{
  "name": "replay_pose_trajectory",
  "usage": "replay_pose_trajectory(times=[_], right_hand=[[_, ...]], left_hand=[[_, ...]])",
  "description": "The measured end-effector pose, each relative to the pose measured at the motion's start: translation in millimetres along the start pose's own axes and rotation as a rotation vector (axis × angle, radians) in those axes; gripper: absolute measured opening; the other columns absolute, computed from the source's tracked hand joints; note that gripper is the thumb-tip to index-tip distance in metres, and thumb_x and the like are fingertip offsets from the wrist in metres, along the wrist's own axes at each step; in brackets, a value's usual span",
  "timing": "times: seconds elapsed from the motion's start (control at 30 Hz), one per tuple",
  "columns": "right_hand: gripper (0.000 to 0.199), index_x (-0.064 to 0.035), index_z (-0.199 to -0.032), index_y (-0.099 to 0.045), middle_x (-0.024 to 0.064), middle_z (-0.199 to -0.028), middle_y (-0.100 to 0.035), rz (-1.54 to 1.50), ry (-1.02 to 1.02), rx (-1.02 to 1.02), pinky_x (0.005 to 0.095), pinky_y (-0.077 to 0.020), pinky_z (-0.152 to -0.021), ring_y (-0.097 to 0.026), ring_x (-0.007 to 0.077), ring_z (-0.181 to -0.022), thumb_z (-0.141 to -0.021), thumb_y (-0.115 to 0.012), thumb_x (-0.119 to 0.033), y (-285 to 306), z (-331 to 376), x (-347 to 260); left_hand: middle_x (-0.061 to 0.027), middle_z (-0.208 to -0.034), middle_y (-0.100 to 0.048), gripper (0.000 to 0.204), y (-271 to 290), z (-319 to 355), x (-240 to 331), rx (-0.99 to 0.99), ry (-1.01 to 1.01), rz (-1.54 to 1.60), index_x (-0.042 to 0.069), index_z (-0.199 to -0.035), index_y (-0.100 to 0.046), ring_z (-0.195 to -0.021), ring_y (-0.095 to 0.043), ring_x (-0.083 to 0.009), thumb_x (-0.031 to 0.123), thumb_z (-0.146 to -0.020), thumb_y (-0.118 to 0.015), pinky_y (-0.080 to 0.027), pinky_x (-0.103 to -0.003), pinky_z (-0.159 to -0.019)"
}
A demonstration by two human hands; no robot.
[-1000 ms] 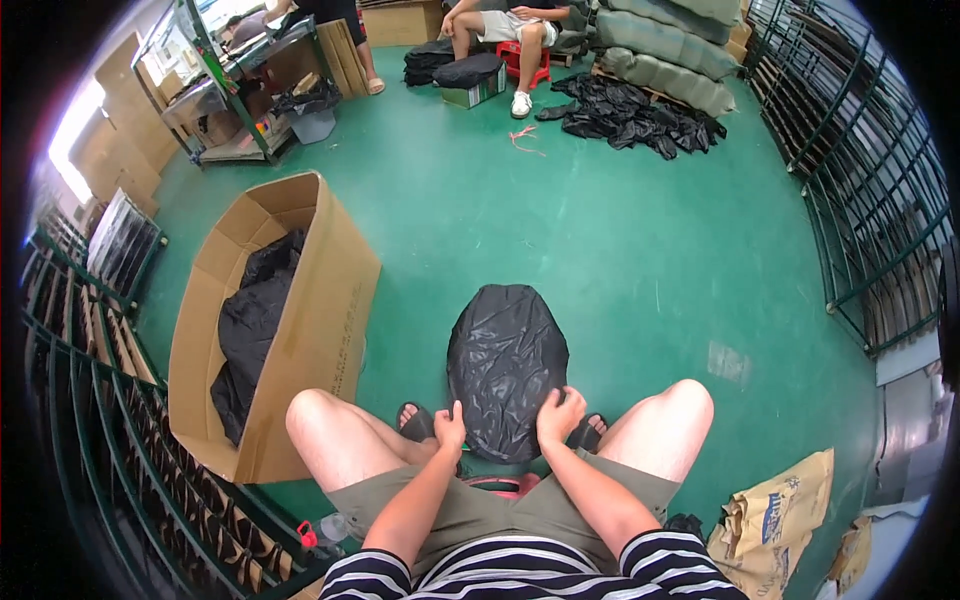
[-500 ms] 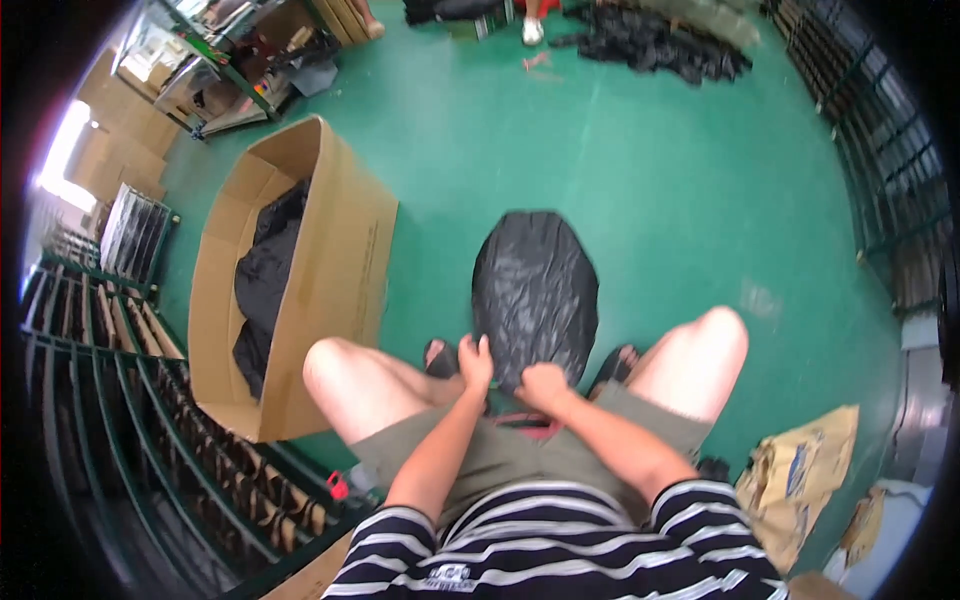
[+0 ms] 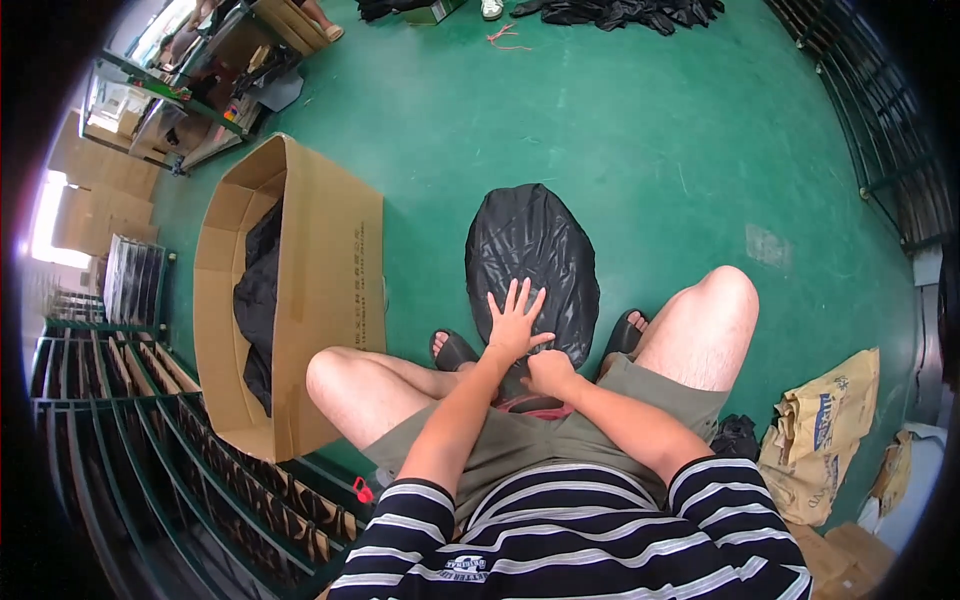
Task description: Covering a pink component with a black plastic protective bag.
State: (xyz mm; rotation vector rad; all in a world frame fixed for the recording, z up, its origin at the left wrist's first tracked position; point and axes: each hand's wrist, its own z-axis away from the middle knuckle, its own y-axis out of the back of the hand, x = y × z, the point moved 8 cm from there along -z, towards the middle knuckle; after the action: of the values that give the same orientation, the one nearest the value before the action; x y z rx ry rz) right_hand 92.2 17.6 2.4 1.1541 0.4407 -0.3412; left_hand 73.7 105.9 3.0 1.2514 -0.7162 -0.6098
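Observation:
A bulging black plastic bag (image 3: 530,240) lies on the floor between my feet, its near end toward me. My left hand (image 3: 513,325) rests with its fingers spread over the bag's near part. Just to the right, my right hand (image 3: 552,374) is closed in a fist at the bag's near end, around gathered plastic. What is inside the bag cannot be seen. Something reddish (image 3: 532,404) shows below my hands, in front of my shorts.
On my left stands a tall cardboard box (image 3: 335,300) with black plastic inside. Green metal racks (image 3: 140,400) run along the left edge. Brown paper sacks (image 3: 820,430) lie at the right. More black plastic (image 3: 640,12) and a pink strip (image 3: 507,38) are on the far floor.
My left hand has moved from the bag's left near edge onto its top, fingers now spread. My right hand stays at the near end. The view has shifted slightly.

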Motion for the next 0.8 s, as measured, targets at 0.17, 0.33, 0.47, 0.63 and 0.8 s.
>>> replay_pose_trajectory(times=[0.17,0.33,0.47,0.63,0.8], right_hand=[[0.025,-0.0057,-0.088,-0.074,0.0196,-0.088,-0.071,-0.159,0.106,-0.455,0.0452,-0.056,-0.075,-0.069,0.0353,-0.082,-0.073,-0.07,-0.026,30,-7,-13],[0.019,-0.0078,-0.089,-0.068,0.0171,-0.082,-0.068,-0.407,-0.139,0.659,0.0485,-0.0517,-0.071,-0.066,0.0385,-0.081,-0.085,-0.063,-0.026,145,-35,43],[0.018,-0.0085,-0.089,-0.064,0.0156,-0.085,-0.066,-0.345,-0.283,0.586,0.0472,-0.0493,-0.074,-0.063,0.0376,-0.085,-0.082,-0.067,-0.025,87,-44,95],[0.019,-0.0073,-0.073,-0.062,0.0136,-0.082,-0.065,-0.16,-0.323,0.639,0.0473,-0.0498,-0.073,-0.062,0.0341,-0.084,-0.081,-0.065,-0.024,80,-32,103],[0.022,-0.0069,-0.087,-0.071,0.016,-0.088,-0.068,-0.284,-0.31,0.435,0.0433,-0.0531,-0.076,-0.066,0.0336,-0.085,-0.08,-0.07,-0.027,74,-41,80]], left_hand=[[-0.0135,-0.162,-0.015,0.093,-26,35,5,-0.051,-0.04,-0.28,0.025,-0.155,-0.024,-0.149,-0.01,-0.036,0.061,-0.079,-0.062,-0.01,-0.075,-0.107],[-0.0165,-0.158,-0.021,0.084,-12,47,26,0.03,-0.053,-0.041,0.02,-0.149,-0.039,-0.147,-0.014,-0.0379,0.068,-0.082,-0.056,-0.018,-0.074,-0.106],[-0.0175,-0.158,-0.023,0.089,-4,48,24,-0.029,-0.007,-0.04,0.021,-0.152,-0.03,-0.146,-0.017,-0.0388,0.065,-0.081,-0.06,-0.022,-0.072,-0.105],[-0.0189,-0.152,-0.031,0.088,-21,37,47,-0.023,-0.046,-0.063,0.016,-0.148,-0.037,-0.142,-0.026,-0.0372,0.06,-0.078,-0.066,-0.029,-0.068,-0.104],[-0.0117,-0.121,-0.051,0.068,-5,55,42,0.037,-0.108,-0.073,0.014,-0.133,-0.053,-0.114,-0.046,-0.0298,0.053,-0.079,-0.067,-0.04,-0.048,-0.085]])
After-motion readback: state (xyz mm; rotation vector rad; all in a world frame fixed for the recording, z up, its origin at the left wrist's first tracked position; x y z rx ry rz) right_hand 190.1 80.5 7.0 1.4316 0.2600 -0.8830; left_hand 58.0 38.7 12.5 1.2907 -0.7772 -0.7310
